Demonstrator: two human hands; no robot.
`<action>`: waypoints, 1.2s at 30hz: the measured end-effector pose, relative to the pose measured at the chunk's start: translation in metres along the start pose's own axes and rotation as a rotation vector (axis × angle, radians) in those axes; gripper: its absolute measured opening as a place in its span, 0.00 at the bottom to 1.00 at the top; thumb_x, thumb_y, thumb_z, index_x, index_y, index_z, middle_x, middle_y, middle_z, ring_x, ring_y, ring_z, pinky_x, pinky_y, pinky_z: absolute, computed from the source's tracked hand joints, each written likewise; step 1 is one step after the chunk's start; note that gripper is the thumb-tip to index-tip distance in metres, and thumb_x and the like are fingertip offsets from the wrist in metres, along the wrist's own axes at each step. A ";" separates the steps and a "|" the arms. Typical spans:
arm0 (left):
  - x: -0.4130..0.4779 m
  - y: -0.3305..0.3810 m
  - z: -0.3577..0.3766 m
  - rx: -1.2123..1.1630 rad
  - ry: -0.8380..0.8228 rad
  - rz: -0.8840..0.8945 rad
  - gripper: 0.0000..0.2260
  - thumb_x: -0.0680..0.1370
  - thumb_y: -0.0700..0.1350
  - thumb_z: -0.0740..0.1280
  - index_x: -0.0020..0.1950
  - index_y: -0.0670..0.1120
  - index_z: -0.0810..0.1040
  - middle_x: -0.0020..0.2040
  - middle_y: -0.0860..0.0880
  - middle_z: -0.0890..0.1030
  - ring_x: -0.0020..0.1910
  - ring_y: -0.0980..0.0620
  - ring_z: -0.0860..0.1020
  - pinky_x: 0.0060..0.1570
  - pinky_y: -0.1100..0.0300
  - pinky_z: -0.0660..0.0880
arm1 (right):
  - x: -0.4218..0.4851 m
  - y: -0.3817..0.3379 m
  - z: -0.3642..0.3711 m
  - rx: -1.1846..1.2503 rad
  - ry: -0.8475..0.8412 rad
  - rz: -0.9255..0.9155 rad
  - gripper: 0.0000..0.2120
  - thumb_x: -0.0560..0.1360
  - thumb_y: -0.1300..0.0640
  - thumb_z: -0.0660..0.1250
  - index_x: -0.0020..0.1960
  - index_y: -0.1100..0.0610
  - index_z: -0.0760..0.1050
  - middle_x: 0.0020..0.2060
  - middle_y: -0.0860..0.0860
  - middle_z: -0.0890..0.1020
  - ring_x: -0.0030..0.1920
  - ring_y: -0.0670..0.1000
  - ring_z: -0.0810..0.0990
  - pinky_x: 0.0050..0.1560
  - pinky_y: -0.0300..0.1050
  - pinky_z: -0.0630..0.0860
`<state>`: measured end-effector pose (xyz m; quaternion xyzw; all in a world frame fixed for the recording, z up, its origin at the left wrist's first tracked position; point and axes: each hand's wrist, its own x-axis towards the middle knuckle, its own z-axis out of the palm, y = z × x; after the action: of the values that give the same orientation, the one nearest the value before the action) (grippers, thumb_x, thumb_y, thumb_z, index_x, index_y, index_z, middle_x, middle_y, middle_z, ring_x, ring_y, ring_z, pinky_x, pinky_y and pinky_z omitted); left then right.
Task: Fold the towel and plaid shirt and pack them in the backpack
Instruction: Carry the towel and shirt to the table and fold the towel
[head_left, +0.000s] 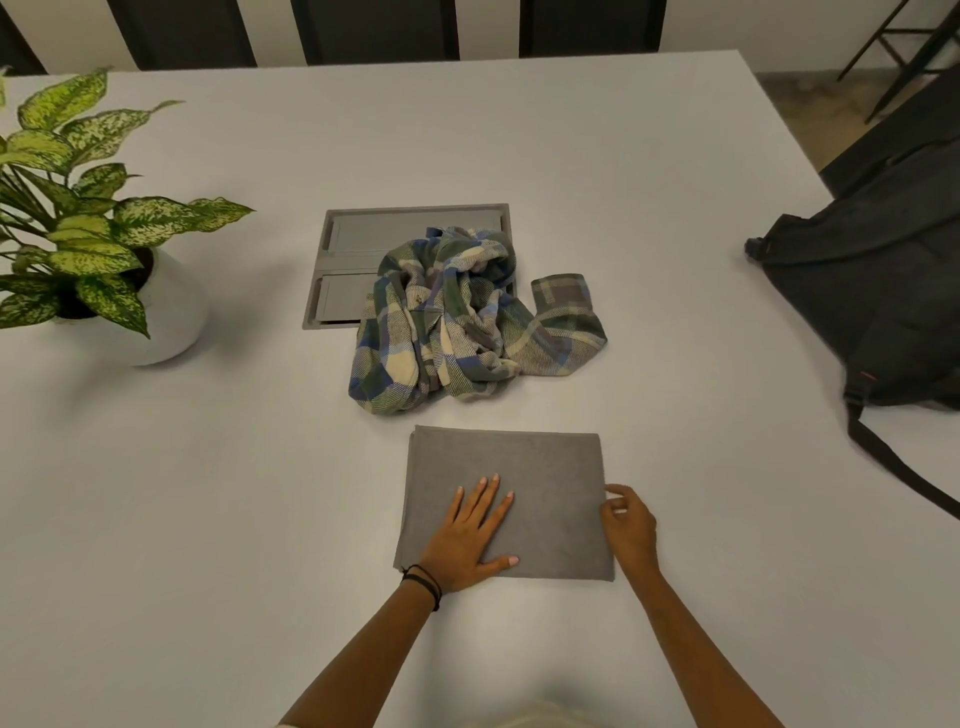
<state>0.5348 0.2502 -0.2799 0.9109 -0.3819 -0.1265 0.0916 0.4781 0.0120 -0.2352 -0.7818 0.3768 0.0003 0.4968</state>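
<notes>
The gray towel (550, 483) lies folded into a neat rectangle on the white table (208, 493), close to the person's near edge. The left hand (467, 540) rests flat on the towel's lower left part, fingers straight and spread, palm pressing the cloth down; a dark cord bracelet (428, 582) circles that wrist. The right hand (631, 530) sits at the towel's right edge, fingers curled, thumb and forefinger pinching the edge.

Just beyond the towel, the plaid shirt (467, 322) lies in a crumpled, unfolded heap, one sleeve flopped out to the right. Its far side partly covers a recessed gray panel (363, 234) set into the table. The black backpack (883, 291) sits at the table's right edge, well apart from the towel, a strap (893, 467) trailing toward the person. A leafy plant (78, 208) in a white pot (171, 317) stands at far left.
</notes>
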 end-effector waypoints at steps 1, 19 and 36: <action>-0.001 0.000 -0.001 0.006 -0.009 -0.003 0.37 0.76 0.68 0.51 0.77 0.46 0.51 0.77 0.44 0.49 0.75 0.47 0.43 0.71 0.49 0.40 | -0.002 0.000 -0.001 0.000 -0.018 0.012 0.12 0.75 0.66 0.63 0.58 0.64 0.74 0.41 0.54 0.77 0.43 0.58 0.78 0.44 0.45 0.74; 0.010 0.029 -0.005 0.076 -0.197 -0.048 0.42 0.71 0.72 0.49 0.77 0.47 0.48 0.76 0.44 0.40 0.75 0.45 0.39 0.69 0.48 0.43 | 0.006 -0.011 -0.042 0.136 -0.069 0.166 0.16 0.71 0.66 0.69 0.59 0.64 0.76 0.45 0.56 0.78 0.47 0.55 0.77 0.56 0.53 0.77; 0.041 0.062 0.002 -0.043 -0.189 -0.067 0.42 0.70 0.73 0.49 0.76 0.47 0.49 0.76 0.42 0.48 0.76 0.42 0.49 0.70 0.43 0.50 | 0.003 -0.081 -0.039 -0.048 -0.268 -0.109 0.12 0.71 0.62 0.70 0.53 0.52 0.76 0.39 0.51 0.78 0.42 0.53 0.80 0.44 0.54 0.81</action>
<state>0.5204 0.1773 -0.2722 0.9050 -0.3554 -0.2230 0.0702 0.5135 -0.0026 -0.1534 -0.8057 0.2637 0.0865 0.5233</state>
